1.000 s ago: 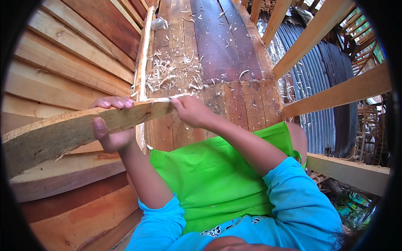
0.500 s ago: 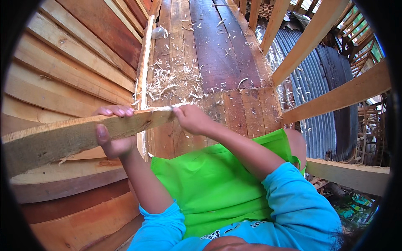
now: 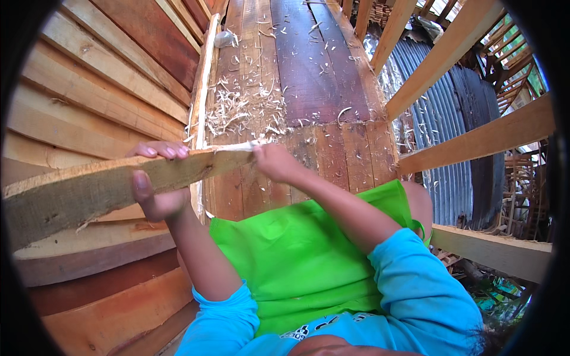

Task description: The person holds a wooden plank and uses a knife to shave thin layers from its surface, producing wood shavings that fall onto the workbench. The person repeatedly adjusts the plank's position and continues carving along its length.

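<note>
A long, rough-sawn wooden beam [image 3: 89, 193] slants across from the left edge, its far end over the floor in front of me. My left hand [image 3: 157, 184] is wrapped round it from below, fingers over the top edge and thumb on the near side. At the beam's other end my right hand [image 3: 276, 162] is closed on the tip; its fingertips are partly hidden. The top face near that end looks pale and freshly cut. A bright green apron [image 3: 297, 255] covers my lap, below the beam.
Curled wood shavings [image 3: 237, 113] lie scattered on the plank floor [image 3: 320, 71]. Stacked boards [image 3: 101, 89] line the left side. A small round container [image 3: 224, 40] stands far off by a pale timber edge. On the right are slanting wooden posts [image 3: 445, 56] and corrugated metal sheets [image 3: 439, 118].
The beam's near end and my left hand have shifted slightly left. My right hand has slid a little to the right at the beam's tip. Both hands keep their hold.
</note>
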Tool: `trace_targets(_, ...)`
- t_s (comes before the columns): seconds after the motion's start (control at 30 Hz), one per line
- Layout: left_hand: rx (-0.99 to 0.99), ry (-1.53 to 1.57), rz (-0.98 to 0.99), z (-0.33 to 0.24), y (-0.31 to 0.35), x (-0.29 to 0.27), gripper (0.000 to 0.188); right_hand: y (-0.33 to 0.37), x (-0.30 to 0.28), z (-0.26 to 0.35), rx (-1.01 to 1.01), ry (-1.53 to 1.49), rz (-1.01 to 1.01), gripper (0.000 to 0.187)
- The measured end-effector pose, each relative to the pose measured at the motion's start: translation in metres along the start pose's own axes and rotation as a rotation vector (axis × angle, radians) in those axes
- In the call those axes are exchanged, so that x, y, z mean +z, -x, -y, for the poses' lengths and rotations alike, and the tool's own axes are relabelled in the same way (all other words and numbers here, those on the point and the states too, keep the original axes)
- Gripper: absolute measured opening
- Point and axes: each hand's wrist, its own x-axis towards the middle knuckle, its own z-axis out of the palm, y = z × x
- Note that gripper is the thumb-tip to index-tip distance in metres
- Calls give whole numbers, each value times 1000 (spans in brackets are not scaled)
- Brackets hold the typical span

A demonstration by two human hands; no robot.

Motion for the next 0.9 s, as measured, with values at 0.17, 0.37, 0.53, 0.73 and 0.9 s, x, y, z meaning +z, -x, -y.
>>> trace_targets(0.17, -19, 35, -27, 1, 1, -1, 37, -10, -7, -18, 167, 202, 52, 51)
trace_targets(0.37, -3, -12, -15, 2, 1, 1, 36, -13, 13, -30, -61, 47, -34, 48)
trace_targets(0.53, 25, -6, 8, -1, -2, -6, 36, -2, 11, -9, -80, 23, -82, 48)
trace_targets(0.73, -4, 18, 8, 1, -1, 0, 36, -17, 13, -37, 154, 189, 87, 49)
trace_targets(0.9, -12, 4, -50, 1, 3, -1, 37, -7, -1, -27, 49, 142, 51, 53)
